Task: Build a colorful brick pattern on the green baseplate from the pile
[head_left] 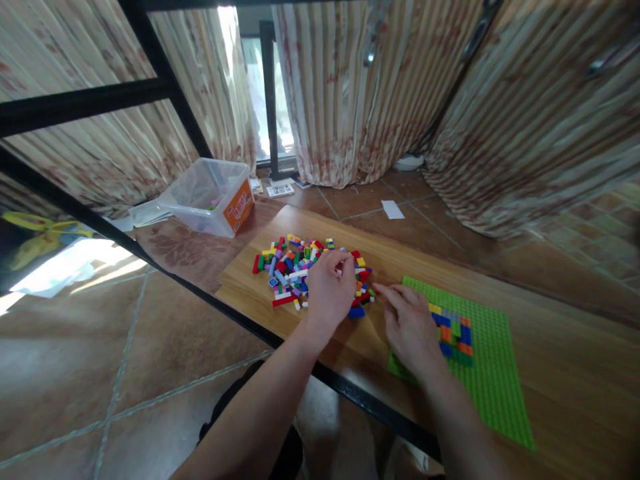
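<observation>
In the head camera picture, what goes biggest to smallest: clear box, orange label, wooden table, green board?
1. Wooden table
2. Green board, partly hidden
3. Clear box
4. Orange label

That's how big they look here.

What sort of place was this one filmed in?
Probably a room in a home, though that's a guess: long patterned curtains hang near a brown tiled floor, and colorful toy bricks lie piled on a low wooden surface.

1 head view: from above, facing forward, down across table [565, 373].
</observation>
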The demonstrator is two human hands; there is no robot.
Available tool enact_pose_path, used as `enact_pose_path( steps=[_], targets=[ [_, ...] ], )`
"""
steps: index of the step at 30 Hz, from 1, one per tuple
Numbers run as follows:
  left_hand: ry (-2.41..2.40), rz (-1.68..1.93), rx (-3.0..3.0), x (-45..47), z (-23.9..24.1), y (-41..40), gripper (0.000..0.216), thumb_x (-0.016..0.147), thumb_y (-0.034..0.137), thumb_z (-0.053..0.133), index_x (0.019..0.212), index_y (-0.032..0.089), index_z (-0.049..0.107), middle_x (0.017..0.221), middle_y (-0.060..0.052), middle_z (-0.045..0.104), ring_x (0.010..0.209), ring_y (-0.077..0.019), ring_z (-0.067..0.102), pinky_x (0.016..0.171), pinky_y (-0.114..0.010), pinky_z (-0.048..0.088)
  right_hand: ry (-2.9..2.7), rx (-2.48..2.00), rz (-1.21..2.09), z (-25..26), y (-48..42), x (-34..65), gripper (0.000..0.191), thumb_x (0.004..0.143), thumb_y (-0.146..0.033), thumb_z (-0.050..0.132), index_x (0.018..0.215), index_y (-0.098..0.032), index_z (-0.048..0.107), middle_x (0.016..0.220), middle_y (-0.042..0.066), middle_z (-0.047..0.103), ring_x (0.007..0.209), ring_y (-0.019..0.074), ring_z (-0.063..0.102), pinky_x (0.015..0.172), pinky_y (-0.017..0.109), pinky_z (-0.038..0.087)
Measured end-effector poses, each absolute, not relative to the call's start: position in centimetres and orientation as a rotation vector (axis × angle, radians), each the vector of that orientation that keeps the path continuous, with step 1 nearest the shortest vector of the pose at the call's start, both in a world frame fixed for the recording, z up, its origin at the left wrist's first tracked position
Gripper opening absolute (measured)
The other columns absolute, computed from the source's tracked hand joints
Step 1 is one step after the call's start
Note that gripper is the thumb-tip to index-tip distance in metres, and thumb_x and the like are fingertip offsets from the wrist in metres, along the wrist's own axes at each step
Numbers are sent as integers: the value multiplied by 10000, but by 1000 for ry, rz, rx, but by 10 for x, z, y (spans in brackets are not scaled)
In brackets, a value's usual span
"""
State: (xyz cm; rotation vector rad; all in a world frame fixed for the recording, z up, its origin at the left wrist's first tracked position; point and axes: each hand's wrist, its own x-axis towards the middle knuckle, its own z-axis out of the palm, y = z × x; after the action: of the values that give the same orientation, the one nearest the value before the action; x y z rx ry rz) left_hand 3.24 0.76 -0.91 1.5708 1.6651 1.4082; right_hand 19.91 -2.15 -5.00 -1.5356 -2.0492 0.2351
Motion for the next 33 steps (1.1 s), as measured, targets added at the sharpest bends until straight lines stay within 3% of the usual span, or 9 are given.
enact_pose_path(
  steps=[12, 16, 21, 26, 33],
  targets=[
    [1571, 1382, 1593, 36, -14, 7, 166, 862, 123, 557, 773, 180, 684, 796, -23, 702, 785, -157, 643, 739, -262, 496, -2094, -1571, 110, -55, -12, 187, 251, 912, -210, 512, 1047, -183, 722, 1059, 119, 650, 969, 268, 545, 868, 423, 484],
    [1577, 1351, 1615, 36, -14, 8, 156, 871, 133, 564, 801, 176, 696, 822, -28, 714, 785, -158, 647, 742, -269, 493, -1950, -1542, 165, -50, -14, 190, 194, 891, -277, 557, 974, -180, 703, 1003, 112, 680, 946, 262, 588, 859, 429, 495],
    [1522, 1328, 1643, 40, -15, 7, 168, 868, 130, 565, 775, 169, 699, 792, -27, 706, 743, -152, 638, 712, -265, 486, -1529, -1579, 390, -42, -13, 222, 241, 836, -353, 596, 971, -179, 692, 861, 76, 716, 764, 203, 658, 747, 365, 545],
    [1440, 1281, 1720, 48, -17, 4, 178, 872, 140, 557, 762, 169, 694, 770, -25, 698, 734, -149, 633, 695, -263, 484, -1301, -1648, 454, -38, -17, 270, 278, 785, -370, 625, 956, -179, 730, 902, 78, 751, 806, 218, 697, 802, 403, 562],
    [1331, 1211, 1882, 65, -18, -2, 189, 865, 98, 535, 758, 166, 675, 790, -27, 695, 751, -142, 623, 720, -268, 475, -1507, -1611, 571, -36, -37, 300, 231, 818, -385, 646, 916, -214, 765, 960, 69, 742, 882, 215, 681, 800, 384, 547]
  ],
)
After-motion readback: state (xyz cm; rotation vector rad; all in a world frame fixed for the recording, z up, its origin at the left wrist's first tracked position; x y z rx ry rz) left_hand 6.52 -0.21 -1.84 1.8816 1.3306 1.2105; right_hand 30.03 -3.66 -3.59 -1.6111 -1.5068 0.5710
